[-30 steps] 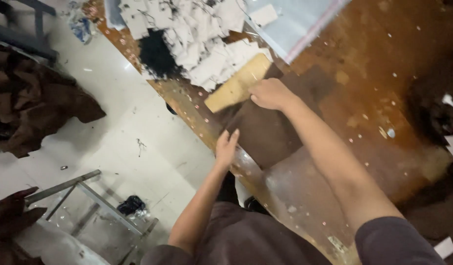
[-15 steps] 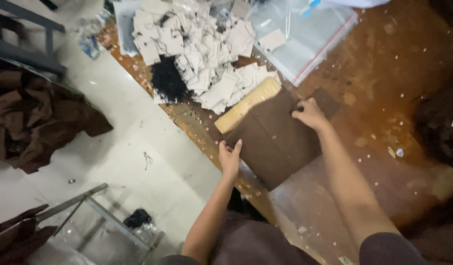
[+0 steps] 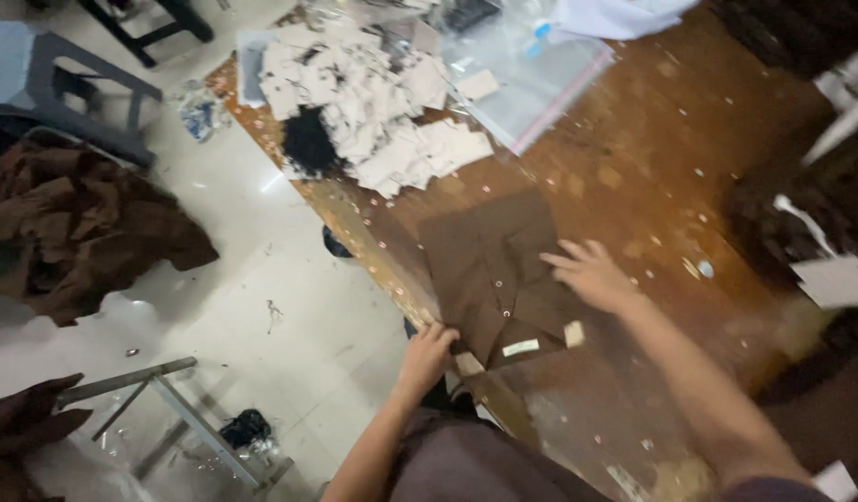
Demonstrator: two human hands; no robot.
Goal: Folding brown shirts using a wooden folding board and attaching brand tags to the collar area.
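While the right hand (image 3: 592,274) lies flat on a folded brown garment (image 3: 494,270), its fingers spread wide and pressing the cloth without gripping it, the left hand (image 3: 429,349) is at the garment's near edge, by the rim of the wooden table (image 3: 652,167) — its fingers are curled and appear to pinch the fabric's corner, though the blur makes the grip hard to read. That brown garment rests on the table's left part, close to the person, with small pale snaps or buttons along a seam and two light tags (image 3: 522,347) at its lower end, one rectangular and one squarish. Beyond it, farther up the table, sits a heap of pale paper tags (image 3: 373,102) with a black tangle of strings (image 3: 308,144) at its left side — well apart from both hands. A clear plastic bag (image 3: 531,79) with a pinkish strip along one edge lies just right of that heap. Small light specks dot the worn tabletop. On the pale tiled floor to the left lies a pile of brown cloth (image 3: 85,232), with a grey stool (image 3: 57,84) above it and a metal frame (image 3: 169,409) lower down. At the table's far right edge are dark fabric (image 3: 782,223) and a pale card (image 3: 838,279), blurred.
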